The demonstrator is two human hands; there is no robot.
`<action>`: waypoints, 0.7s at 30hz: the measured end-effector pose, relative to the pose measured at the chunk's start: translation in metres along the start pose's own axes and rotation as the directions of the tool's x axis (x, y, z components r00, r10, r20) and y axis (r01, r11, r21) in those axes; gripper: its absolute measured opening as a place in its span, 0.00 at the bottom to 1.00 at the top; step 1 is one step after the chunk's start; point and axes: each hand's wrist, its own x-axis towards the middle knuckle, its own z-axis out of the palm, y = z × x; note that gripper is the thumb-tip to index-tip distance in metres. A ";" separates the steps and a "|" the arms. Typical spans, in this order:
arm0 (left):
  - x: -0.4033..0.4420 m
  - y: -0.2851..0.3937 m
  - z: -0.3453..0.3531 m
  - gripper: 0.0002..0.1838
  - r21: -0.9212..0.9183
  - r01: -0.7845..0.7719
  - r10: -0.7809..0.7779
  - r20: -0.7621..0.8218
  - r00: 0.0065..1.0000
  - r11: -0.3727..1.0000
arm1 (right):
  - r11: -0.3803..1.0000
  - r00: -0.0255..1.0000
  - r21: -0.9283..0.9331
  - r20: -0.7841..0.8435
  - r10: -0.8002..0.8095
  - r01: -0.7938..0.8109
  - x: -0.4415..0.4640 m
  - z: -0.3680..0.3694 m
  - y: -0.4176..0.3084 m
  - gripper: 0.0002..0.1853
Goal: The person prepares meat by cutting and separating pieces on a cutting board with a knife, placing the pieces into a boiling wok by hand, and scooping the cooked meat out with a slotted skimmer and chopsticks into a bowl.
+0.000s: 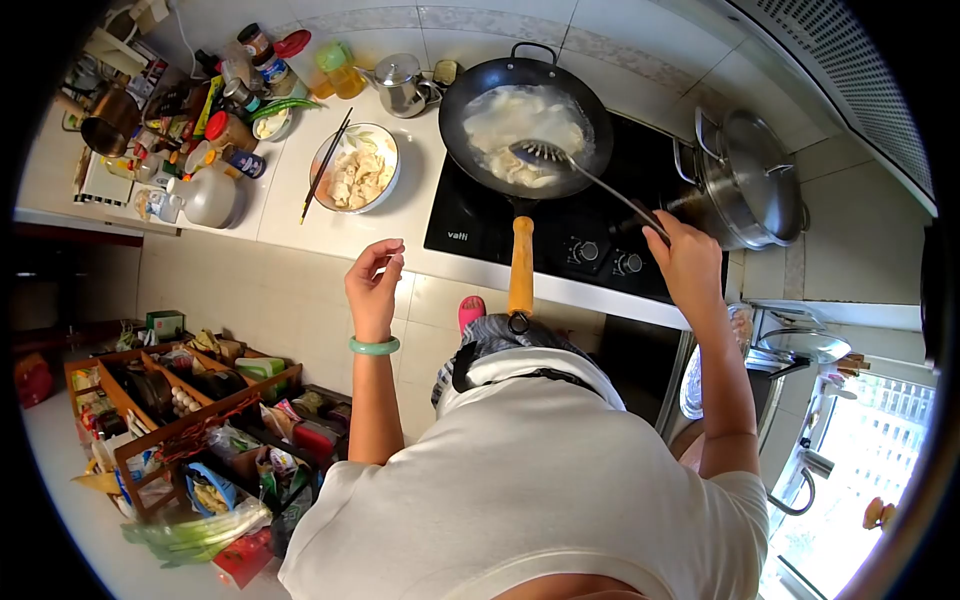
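Observation:
My right hand (688,262) grips the long handle of a slotted spoon (590,172). The spoon's dark head dips into cloudy, pale liquid (515,118) in a black wok (470,165); pale pieces show in it, their kind unclear. The wok sits on the black hob (455,215), its wooden handle (522,265) pointing toward me. In front of the counter edge, my left hand (374,290) is raised, fingers loosely bent and apart, holding nothing. Beyond it stands a white bowl (392,180) of pale folded pieces resembling dumplings (358,178), with chopsticks (325,165) across its left rim.
A large lidded steel pot (750,180) stands on the hob's right side. Left of the wok are a metal kettle (402,85), a small bowl (272,124) and several jars and bottles. Wooden crates (150,440) of groceries lie on the floor at left.

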 end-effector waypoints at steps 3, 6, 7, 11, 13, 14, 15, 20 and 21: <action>-0.002 0.001 -0.002 0.09 0.015 0.007 -0.007 -0.006 1.000 1.000 | 0.997 0.998 -0.044 0.020 -0.062 0.063 -0.009 -0.001 -0.003 0.13; -0.002 0.000 -0.005 0.09 0.017 0.004 -0.004 0.000 1.000 1.000 | 0.976 0.990 -0.164 0.048 -0.134 0.140 -0.013 0.006 -0.012 0.15; -0.001 -0.001 -0.007 0.09 0.019 0.006 -0.006 -0.003 1.000 1.000 | 0.956 0.983 -0.232 0.063 -0.170 0.180 -0.013 0.010 -0.016 0.16; 0.000 -0.002 -0.010 0.09 0.006 0.009 -0.009 0.000 1.000 1.000 | 0.925 0.980 -0.323 0.058 -0.191 0.199 -0.008 0.037 -0.021 0.16; 0.002 -0.002 -0.010 0.09 0.011 0.015 -0.015 0.002 1.000 1.000 | 0.922 0.982 -0.338 0.055 -0.180 0.188 -0.001 0.054 -0.015 0.15; 0.002 -0.002 -0.010 0.09 0.019 0.023 -0.023 0.002 1.000 1.000 | 0.929 0.988 -0.336 0.043 -0.150 0.156 0.003 0.063 -0.009 0.15; 0.003 -0.003 -0.010 0.09 0.014 0.021 -0.021 0.002 1.000 1.000 | 0.934 0.992 -0.334 0.031 -0.122 0.125 0.007 0.066 -0.006 0.14; 0.007 -0.011 -0.006 0.10 -0.009 0.021 -0.021 0.007 1.000 1.000 | 0.958 0.995 -0.275 -0.075 0.060 -0.078 0.024 0.060 0.002 0.13; 0.009 -0.012 -0.003 0.10 -0.007 0.022 -0.022 0.004 1.000 1.000 | 0.958 0.991 -0.268 -0.108 0.077 -0.103 0.030 0.058 0.004 0.13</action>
